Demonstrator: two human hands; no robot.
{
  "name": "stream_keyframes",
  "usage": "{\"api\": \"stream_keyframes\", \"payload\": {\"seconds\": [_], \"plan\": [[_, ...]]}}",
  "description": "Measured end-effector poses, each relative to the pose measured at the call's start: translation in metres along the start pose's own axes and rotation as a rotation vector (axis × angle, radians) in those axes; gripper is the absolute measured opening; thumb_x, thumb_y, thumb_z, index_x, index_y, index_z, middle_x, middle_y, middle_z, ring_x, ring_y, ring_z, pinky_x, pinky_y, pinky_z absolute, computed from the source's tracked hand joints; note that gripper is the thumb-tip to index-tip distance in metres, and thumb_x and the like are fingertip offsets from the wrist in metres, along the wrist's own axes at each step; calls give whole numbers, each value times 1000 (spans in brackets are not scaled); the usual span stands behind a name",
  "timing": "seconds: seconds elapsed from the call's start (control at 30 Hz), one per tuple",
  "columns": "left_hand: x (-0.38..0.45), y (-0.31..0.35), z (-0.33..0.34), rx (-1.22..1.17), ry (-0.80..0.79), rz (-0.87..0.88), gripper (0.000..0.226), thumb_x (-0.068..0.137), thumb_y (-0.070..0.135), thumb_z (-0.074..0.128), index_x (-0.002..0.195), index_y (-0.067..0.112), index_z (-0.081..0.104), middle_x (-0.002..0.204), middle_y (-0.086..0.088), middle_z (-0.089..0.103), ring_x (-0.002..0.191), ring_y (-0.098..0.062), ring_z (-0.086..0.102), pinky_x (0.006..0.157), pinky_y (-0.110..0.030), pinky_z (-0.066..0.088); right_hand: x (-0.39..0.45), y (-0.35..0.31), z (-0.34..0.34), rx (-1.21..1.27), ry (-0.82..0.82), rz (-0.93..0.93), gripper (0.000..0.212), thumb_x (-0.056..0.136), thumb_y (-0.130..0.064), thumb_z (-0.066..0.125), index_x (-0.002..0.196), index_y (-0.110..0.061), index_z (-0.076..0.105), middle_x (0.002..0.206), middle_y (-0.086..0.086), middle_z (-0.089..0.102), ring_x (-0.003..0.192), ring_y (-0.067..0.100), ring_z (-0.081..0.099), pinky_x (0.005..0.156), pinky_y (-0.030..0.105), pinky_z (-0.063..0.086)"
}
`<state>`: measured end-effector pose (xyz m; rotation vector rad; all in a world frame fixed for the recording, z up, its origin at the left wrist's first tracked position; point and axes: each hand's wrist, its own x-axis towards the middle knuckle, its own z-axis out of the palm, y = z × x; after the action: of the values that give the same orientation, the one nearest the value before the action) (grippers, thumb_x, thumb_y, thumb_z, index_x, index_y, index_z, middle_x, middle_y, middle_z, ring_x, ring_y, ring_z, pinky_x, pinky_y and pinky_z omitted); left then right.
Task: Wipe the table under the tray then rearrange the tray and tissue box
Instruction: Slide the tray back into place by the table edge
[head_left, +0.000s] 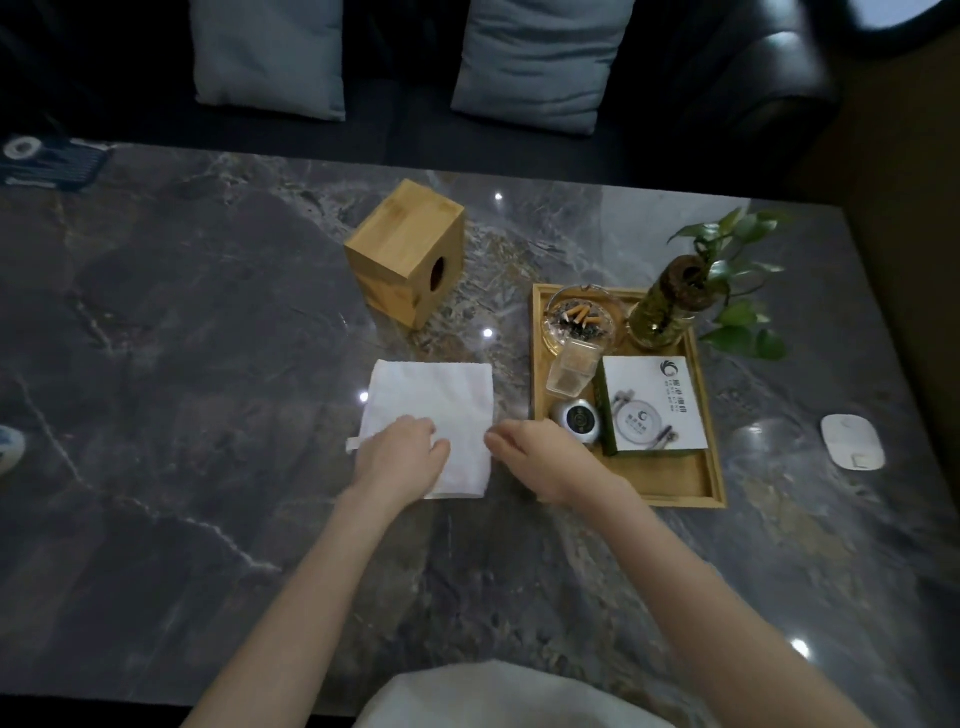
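A white cloth (436, 400) lies flat and folded on the dark marble table (208, 364). My left hand (402, 457) rests palm-down on the cloth's near part. My right hand (540, 457) is at the cloth's right edge, its fingers curled and touching that edge. Just right of my right hand sits the wooden tray (670, 483); it holds an ashtray (579, 319) with cigarette butts, a plant in a glass vase (665, 312), a white box (654, 405), a clear toothpick holder and a round silver object. The wooden tissue box (408, 252) lies on its side beyond the cloth.
A white oval device (852, 441) lies on the table right of the tray. A dark sofa with two grey cushions (540, 57) stands behind the table. A dark patterned item (47, 163) sits at the far left corner. White fabric (483, 696) shows at the near edge.
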<state>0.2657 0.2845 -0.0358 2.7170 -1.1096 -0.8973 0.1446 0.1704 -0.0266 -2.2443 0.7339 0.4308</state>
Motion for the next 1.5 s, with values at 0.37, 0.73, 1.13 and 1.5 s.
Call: {"api": "stream_keyframes", "payload": {"seconds": [0.37, 0.73, 1.13, 1.5], "plan": [[-14, 102, 65, -303, 232, 61, 21, 92, 25, 46, 99, 10, 58, 100, -9, 62, 83, -18, 54, 66, -29, 40, -89, 133, -38, 227, 697, 336, 30, 95, -23, 44, 120, -9, 54, 116, 10, 63, 105, 26, 57, 87, 40, 47], [-21, 116, 109, -343, 350, -137, 23, 90, 21, 51, 101, 2, 54, 102, -17, 57, 92, -33, 57, 74, -43, 48, -94, 198, -1, 262, 528, 520, 23, 91, -32, 54, 90, -9, 57, 94, 9, 58, 87, 24, 54, 69, 31, 37], [-14, 124, 100, -80, 299, -167, 24, 94, 19, 40, 102, 0, 50, 104, -21, 63, 91, -39, 61, 72, -44, 48, -93, 193, -15, 25, 460, 455, 20, 95, -28, 44, 83, -13, 42, 91, 9, 61, 85, 29, 59, 62, 34, 38], [-1, 116, 85, -672, 137, -334, 38, 91, 26, 46, 116, -2, 51, 120, -21, 57, 109, -36, 53, 87, -36, 40, -90, 201, -26, 763, 487, 566, 20, 76, -16, 70, 91, -5, 63, 85, 10, 67, 72, 21, 65, 67, 39, 58]]}}
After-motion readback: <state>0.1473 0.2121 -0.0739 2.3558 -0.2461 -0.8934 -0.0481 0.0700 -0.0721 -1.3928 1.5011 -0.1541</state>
